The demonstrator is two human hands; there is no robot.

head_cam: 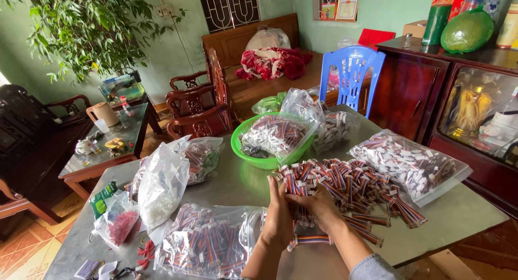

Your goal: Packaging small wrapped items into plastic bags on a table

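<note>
A pile of short multicoloured ribbon-cable pieces with white connectors (350, 185) lies on the grey table (243, 183). My left hand (278, 215) and my right hand (318, 204) meet at the pile's near left edge, both closed around a small bundle of these cables (295, 187). One loose cable piece (310, 240) lies on the table just below my hands. A clear bag full of the same cables (208, 245) sits to the left of my left hand.
A green plastic basket (245, 153) holds another cable bag. More clear bags lie at right (407, 164), behind the basket (334, 129) and at left (162, 180). A blue plastic chair (350, 69) stands behind the table, a dark wooden cabinet (426, 91) at right.
</note>
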